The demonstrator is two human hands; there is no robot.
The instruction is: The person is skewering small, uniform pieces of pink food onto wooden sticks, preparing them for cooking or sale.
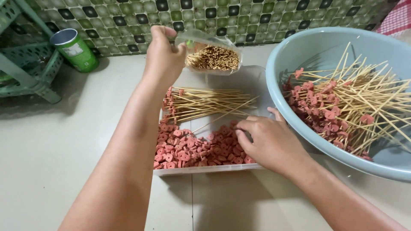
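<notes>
Left hand (162,53) grips a skewer bag (212,54); right hand (265,139), fingers curled, touches pink slices (192,149).

Skewers (205,102) were pale matt wood; basin (299,47) smooth glossy plastic; bag (214,53) clear shiny plastic; floor (64,141) smooth, semi-gloss.

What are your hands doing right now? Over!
Left hand up at the bag of skewers, pinching its top. Right hand down on pink slices in the tray. Nothing blocking.
</notes>
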